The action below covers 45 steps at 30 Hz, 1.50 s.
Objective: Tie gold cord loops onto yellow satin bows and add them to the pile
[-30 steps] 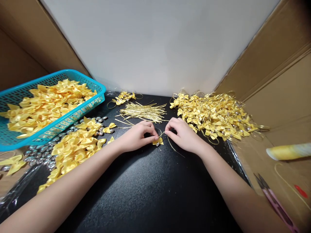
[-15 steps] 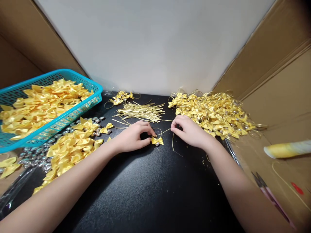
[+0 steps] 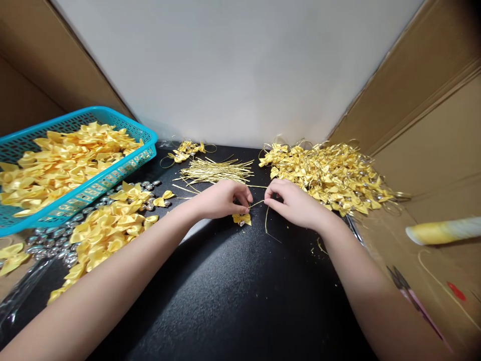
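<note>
A small yellow satin bow (image 3: 241, 219) with a silvery bead hangs or rests just below my left fingers, over the black tabletop (image 3: 210, 291). My left hand (image 3: 229, 198) is closed in a pinch at the gold cord (image 3: 257, 203) above the bow; its fingertips partly hide the cord's loop. My right hand (image 3: 287, 200) pinches the same thin cord a little to the right, and the cord's loose end dangles below those fingers. Behind both hands lies a bundle of cut gold cords (image 3: 216, 170).
A blue basket (image 3: 152, 143) of yellow bows stands at left. Beside it lie loose bows (image 3: 101, 225) and silvery beads (image 3: 52, 243). Bows with cord loops (image 3: 326, 175) are heaped at back right. Snips (image 3: 408, 291) and a yellow roll (image 3: 439, 233) lie on cardboard at right.
My left hand has moved slightly right and up, from beside the cord loop to pinching the cord above the bow. My right hand has stayed in place.
</note>
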Each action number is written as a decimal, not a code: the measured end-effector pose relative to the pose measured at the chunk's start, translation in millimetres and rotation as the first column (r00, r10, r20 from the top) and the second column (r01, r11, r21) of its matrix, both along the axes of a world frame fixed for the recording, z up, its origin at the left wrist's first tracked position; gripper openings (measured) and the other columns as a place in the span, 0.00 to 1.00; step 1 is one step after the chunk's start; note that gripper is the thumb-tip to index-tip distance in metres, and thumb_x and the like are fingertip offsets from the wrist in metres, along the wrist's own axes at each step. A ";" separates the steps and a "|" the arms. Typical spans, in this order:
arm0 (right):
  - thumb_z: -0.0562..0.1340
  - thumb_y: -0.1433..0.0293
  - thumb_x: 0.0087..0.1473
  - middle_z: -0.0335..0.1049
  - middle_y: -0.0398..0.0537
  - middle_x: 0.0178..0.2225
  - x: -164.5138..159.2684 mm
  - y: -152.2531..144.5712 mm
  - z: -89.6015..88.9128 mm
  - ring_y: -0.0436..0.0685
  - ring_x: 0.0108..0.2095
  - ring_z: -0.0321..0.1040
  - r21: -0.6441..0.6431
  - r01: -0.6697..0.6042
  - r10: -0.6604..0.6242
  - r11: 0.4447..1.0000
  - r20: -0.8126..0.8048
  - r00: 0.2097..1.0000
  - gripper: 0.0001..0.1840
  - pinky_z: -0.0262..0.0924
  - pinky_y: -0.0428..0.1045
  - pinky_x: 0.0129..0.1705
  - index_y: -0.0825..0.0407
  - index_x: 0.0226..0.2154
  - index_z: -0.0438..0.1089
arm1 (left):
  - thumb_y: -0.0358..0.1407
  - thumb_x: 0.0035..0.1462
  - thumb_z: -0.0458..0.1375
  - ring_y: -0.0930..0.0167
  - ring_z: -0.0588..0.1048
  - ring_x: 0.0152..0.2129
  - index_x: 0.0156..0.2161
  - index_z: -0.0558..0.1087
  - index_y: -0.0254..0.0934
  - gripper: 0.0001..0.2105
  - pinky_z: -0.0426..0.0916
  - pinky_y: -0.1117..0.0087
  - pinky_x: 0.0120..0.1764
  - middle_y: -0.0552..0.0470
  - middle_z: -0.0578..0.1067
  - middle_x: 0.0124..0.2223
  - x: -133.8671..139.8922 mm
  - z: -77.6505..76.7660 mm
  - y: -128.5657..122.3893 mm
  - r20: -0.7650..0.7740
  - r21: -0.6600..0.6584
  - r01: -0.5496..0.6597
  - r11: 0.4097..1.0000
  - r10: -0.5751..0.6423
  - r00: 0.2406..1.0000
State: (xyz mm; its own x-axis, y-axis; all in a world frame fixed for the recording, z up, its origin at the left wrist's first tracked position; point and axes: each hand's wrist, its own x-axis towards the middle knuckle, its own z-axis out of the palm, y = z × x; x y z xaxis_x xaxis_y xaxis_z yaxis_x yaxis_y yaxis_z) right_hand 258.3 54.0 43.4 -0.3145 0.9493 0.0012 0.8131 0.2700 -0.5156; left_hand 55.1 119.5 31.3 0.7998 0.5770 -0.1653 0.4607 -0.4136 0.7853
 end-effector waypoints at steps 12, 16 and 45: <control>0.66 0.70 0.51 0.70 0.48 0.37 -7.8 -8.6 9.4 0.58 0.41 0.64 0.020 -0.014 0.014 1.000 0.005 1.000 0.04 0.58 0.52 0.44 0.51 0.33 0.73 | 0.31 0.51 0.61 0.69 0.80 0.30 0.35 0.69 0.34 0.06 0.68 0.73 0.32 0.50 0.81 0.31 -4.9 -8.3 -6.7 0.071 -0.111 -0.061 0.992 0.069 0.995; 0.66 0.70 0.52 0.72 0.47 0.38 -25.9 -9.4 -3.5 0.58 0.42 0.63 0.106 -0.067 0.058 0.992 0.084 0.995 0.05 0.55 0.54 0.47 0.50 0.36 0.74 | 0.34 0.51 0.62 0.69 0.79 0.29 0.31 0.64 0.36 0.09 0.67 0.72 0.31 0.51 0.80 0.29 -6.5 -10.8 -7.5 0.119 -0.091 -0.065 0.994 0.076 0.990; 0.62 0.70 0.56 0.71 0.43 0.33 -13.7 -5.2 -0.4 0.57 0.41 0.61 0.099 -0.065 0.053 0.993 0.123 0.991 0.05 0.50 0.55 0.48 0.50 0.29 0.71 | 0.35 0.57 0.58 0.68 0.80 0.33 0.41 0.67 0.34 0.09 0.69 0.70 0.33 0.46 0.82 0.36 -13.2 -12.1 -7.2 0.126 -0.143 0.021 0.989 -0.002 0.992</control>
State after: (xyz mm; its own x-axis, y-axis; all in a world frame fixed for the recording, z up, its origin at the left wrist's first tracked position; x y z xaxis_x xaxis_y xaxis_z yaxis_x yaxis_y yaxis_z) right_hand 244.6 48.8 43.0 -0.3734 0.9259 0.0565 0.8485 0.3655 -0.3828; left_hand 41.9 112.3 19.2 0.8259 0.5451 -0.1440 0.3506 -0.2966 0.8883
